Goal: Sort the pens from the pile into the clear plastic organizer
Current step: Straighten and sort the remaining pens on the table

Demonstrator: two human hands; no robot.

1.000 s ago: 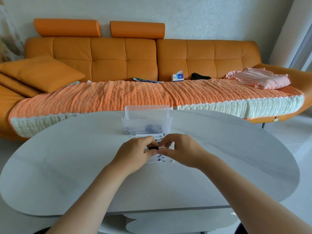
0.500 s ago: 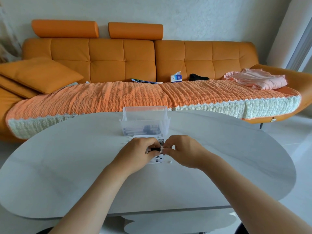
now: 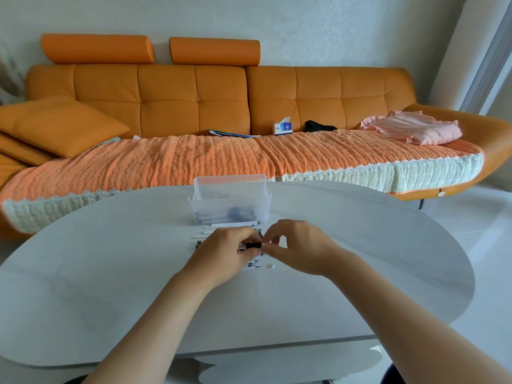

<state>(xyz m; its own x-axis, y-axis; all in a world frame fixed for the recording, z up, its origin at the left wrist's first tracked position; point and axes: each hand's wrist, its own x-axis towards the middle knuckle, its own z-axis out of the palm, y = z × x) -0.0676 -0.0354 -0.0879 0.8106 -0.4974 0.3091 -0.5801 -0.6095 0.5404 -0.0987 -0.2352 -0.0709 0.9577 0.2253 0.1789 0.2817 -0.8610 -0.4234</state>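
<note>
Both forearms reach forward over table (image 3: 110,286). Left hand (image 3: 221,256) and right hand (image 3: 297,245), fingers curled, pinch one pen (image 3: 252,245) above pile (image 3: 250,266).

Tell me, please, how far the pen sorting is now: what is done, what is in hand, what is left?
Done: several pens already lie in the clear organizer. In hand: the left hand and right hand together pinch one pen above the pile. Left: that pile lies on the table in front of the organizer, partly hidden by the hands.
</note>
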